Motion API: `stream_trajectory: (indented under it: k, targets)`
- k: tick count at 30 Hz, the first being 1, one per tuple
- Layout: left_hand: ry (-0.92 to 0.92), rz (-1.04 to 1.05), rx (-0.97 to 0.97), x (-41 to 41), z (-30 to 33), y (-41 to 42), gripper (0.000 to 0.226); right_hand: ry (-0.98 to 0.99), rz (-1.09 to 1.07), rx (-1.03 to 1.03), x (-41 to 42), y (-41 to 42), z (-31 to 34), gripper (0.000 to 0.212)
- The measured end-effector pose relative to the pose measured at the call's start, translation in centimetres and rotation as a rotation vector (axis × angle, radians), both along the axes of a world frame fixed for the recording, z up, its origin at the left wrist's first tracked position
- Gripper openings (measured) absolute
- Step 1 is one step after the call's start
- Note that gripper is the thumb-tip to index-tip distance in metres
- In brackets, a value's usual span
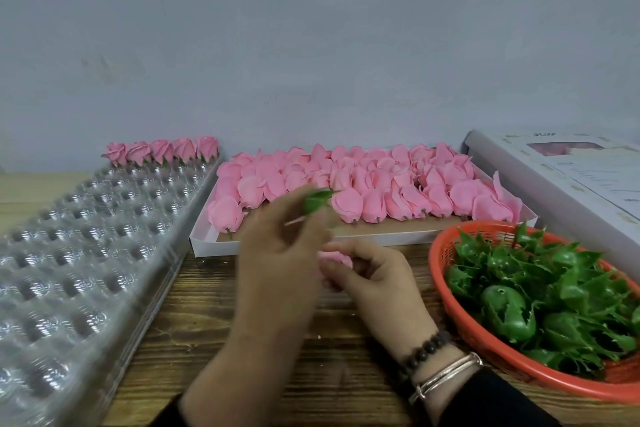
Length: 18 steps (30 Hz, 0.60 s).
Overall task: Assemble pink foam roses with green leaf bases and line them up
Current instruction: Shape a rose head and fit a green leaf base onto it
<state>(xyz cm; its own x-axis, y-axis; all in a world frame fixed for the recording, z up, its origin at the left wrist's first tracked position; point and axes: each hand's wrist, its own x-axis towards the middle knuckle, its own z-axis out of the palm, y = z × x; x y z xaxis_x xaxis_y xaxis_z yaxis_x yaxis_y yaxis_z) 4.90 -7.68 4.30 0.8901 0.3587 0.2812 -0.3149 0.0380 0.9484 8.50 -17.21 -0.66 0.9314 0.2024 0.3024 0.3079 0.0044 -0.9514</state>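
Rose in right hand — leaf base in left hand

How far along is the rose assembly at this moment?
Early. Done: five finished roses stand in a row at the far end of the clear tray, whose other cells are bare. In hand: the left hand holds a green leaf base, the right hand a pink bud, not yet joined. Left: a box full of buds and a basket of leaf bases.
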Motion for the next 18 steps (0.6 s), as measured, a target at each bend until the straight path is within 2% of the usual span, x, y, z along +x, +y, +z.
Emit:
stream_trajectory:
  k: [3,5,10,14,18]
  targets:
    - [0.058,0.134,-0.217,0.3,-2.5,4.7,0.021,-0.013,0.006,0.025,0.0,0.0,0.3,0.03]
    - [0.097,0.15,-0.307,0.7,-3.9,5.8,0.02,-0.018,-0.018,0.038,0.1,0.0,0.0,0.029]
    - [0.189,-0.091,-0.548,1.7,-5.3,5.5,0.017,-0.028,-0.058,0.193,-0.3,-0.2,0.9,0.023]
    - [0.209,-0.202,-0.614,1.9,-5.5,5.1,0.02,-0.063,-0.056,0.256,-0.4,-0.2,1.0,0.017]
    - [0.226,-0.249,-0.609,1.8,-5.6,4.7,0.022,-0.094,-0.033,0.162,-0.5,0.1,0.9,0.022]
